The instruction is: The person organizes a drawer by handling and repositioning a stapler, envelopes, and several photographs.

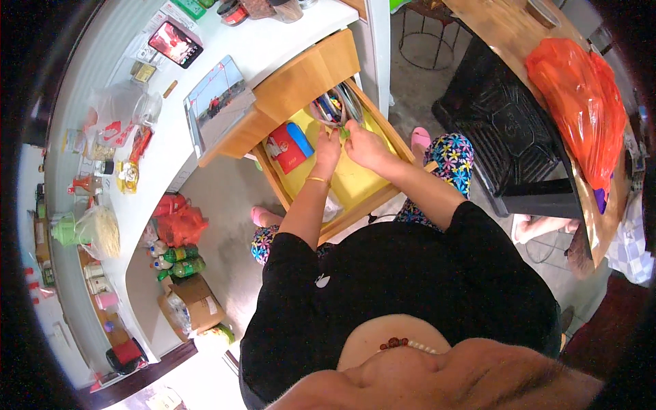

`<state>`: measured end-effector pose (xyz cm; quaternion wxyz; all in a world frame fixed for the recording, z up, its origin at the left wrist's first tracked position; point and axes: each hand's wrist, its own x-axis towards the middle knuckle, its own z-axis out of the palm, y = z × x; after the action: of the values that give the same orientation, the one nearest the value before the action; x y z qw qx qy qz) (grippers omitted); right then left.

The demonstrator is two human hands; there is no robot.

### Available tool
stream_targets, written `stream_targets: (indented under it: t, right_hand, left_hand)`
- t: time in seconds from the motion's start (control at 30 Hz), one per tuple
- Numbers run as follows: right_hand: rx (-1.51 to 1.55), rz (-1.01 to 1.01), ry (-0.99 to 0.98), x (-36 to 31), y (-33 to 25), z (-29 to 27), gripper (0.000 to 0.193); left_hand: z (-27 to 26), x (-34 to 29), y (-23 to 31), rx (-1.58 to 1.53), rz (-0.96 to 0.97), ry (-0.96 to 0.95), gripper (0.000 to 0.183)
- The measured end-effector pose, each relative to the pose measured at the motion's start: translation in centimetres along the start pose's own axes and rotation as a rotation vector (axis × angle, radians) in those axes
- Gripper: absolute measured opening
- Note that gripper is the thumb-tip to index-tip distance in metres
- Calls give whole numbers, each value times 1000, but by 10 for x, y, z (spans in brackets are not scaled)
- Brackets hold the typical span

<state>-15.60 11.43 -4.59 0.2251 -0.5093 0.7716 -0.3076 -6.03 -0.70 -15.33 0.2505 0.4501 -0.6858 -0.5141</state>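
A pulled-out wooden drawer [391, 133] with a yellow bottom lies in front of me. At its far right end is a clear container [347, 104] filled with pens and other small slender items. My left hand [328, 152] and my right hand [365, 146] close on its near edge, side by side; the fingertips are partly hidden. Something small and green shows between the hands. To the left, a red packet [285, 149] lies beside a blue item [301, 140]. A whitish crumpled piece [332, 207] rests near the drawer's near left corner.
The white counter [225, 37] on the left bears a lit phone [175, 44], a glossy picture sheet [217, 102], bags and bottles. Below are red bags [181, 222] and a cardboard box [198, 304]. At right stand a black ribbed plastic object [506, 123] and a wooden table with an orange-red bag [577, 102].
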Motion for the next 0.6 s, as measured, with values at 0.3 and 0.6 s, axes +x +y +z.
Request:
stream_targets:
  t: [0.3,0.6]
  right_hand:
    - [-125,-42,-133,2,45,34,28]
    - [-105,-226,-164,-7,44,69,25]
  left_hand:
    - [-38,-21,42,723,5,308,66]
    - [-54,45,-109,1271,-200,196,76]
